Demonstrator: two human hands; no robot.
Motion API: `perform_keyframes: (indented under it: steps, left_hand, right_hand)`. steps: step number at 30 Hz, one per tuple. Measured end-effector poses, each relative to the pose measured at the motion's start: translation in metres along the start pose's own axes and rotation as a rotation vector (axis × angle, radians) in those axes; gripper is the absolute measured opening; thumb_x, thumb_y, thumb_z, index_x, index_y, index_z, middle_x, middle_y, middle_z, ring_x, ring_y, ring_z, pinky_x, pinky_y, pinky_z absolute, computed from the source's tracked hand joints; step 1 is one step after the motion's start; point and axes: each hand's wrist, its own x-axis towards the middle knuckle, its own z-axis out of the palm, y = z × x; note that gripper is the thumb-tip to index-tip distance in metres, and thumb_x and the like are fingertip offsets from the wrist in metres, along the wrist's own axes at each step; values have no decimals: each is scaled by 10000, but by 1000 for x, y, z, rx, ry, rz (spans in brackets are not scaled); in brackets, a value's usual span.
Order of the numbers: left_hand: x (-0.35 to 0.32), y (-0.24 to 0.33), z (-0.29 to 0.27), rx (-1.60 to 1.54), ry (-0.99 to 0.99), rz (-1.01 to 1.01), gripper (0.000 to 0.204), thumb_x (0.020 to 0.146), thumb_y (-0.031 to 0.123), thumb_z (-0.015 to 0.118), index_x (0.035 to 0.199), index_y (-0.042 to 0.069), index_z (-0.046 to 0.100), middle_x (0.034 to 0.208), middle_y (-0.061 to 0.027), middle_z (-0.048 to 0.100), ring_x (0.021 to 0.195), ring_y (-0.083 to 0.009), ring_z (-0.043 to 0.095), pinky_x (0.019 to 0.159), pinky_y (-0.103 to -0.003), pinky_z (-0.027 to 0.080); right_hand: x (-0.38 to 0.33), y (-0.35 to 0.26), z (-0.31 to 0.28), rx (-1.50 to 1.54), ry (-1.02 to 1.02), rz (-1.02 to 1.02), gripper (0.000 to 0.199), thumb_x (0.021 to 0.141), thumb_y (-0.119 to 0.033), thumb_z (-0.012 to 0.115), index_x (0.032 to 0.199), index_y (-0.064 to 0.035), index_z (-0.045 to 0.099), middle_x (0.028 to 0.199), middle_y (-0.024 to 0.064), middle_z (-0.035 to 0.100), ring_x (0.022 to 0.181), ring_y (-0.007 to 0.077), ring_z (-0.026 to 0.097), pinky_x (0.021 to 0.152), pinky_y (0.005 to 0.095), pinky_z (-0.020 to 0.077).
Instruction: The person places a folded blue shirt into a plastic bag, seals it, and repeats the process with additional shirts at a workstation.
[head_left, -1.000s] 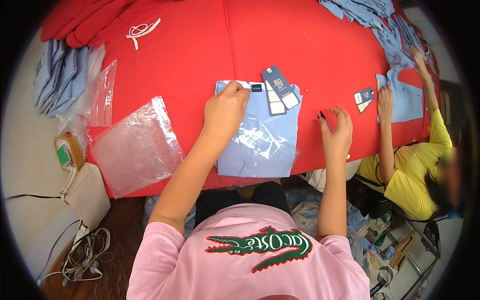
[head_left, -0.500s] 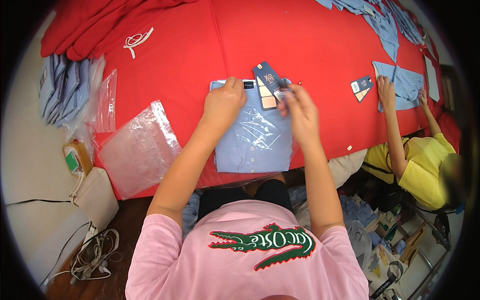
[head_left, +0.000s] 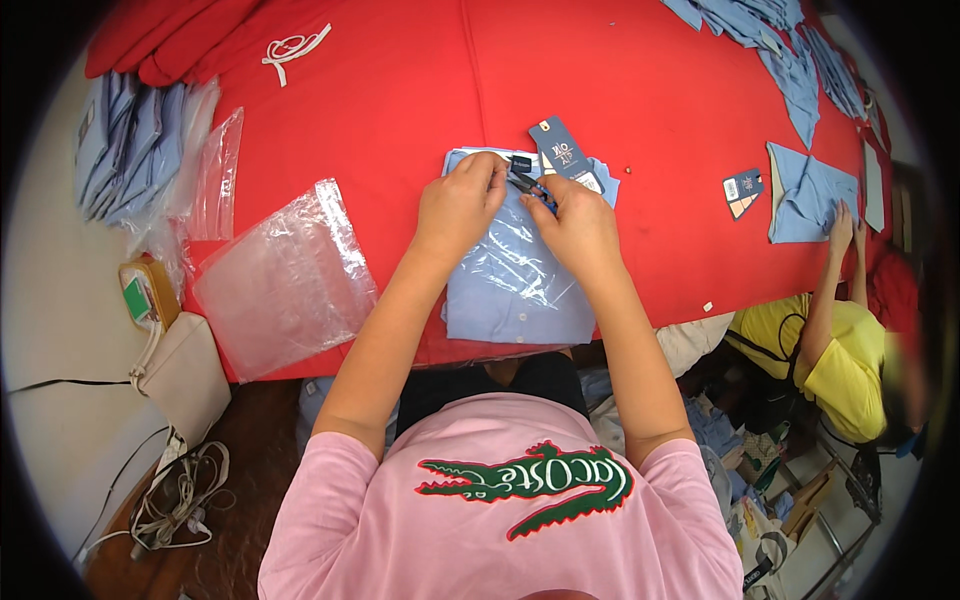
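Lying beneath left grip [head_left: 460, 203] and right grip [head_left: 580, 228]: blue shirt [head_left: 518, 285].

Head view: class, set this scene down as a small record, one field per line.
Garment: light-blue folded buttoned shirt, clear plastic over its front
Left hand: closed at the shirt's top edge
Right hand: holding small dark snips, blades near the black fabric label
Tag: dark-blue paper hang tag, partly behind right hand
Left of shirt: clear flat plastic bag on red cloth
Co-worker: person in yellow top, hands at another light-blue garment
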Motion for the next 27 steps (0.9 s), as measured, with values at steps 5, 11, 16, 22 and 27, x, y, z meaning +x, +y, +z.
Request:
perform_keyframes:
  steps: [5,11,16,22,27]
  left_hand:
    - [0,0,0,19,-21,-23,118,975,170,730,1049,88,688,1078,-27,786,765,-260,750,650,-389,589]
    - [-4,9,-3,-20,53,-37,122,974,153,725,1047,70,672,1154,-39,770,725,-251,722,653,-384,580]
    - [-24,34,-61,-263,-89,-154,194,1003,153,731,1171,60,704,1124,-40,776,803,-135,712,713,-309,554]
    - [-123,52,-162,-1021,-1019,-606,425,939,43,814,1325,12,640,1094,-72,781,976,-102,721,839,-264,581]
    - [-199,48,-154,-847,-883,-837,287,1019,182,768,1229,15,665,963,-18,733,789,-43,622,616,-212,450]
  right_hand:
    - [4,-6,5,-60,6,-25,275,951,-316,764,1018,-50,782,877,158,763,792,343,754,703,463,580]
    - [4,-6,6,-17,29,-15,316,962,-349,751,1042,-44,785,868,166,762,804,353,753,697,469,574]
    - [1,29,-19,99,226,156,399,996,-434,722,1076,-46,772,888,185,758,834,393,744,723,490,567]
    - [-4,117,-67,-233,332,205,410,975,-426,748,1127,-45,738,1035,161,777,1001,377,722,857,502,551]
    - [34,71,-45,-110,501,-201,422,923,-330,805,1231,-55,721,1047,105,792,1114,338,695,972,488,507]
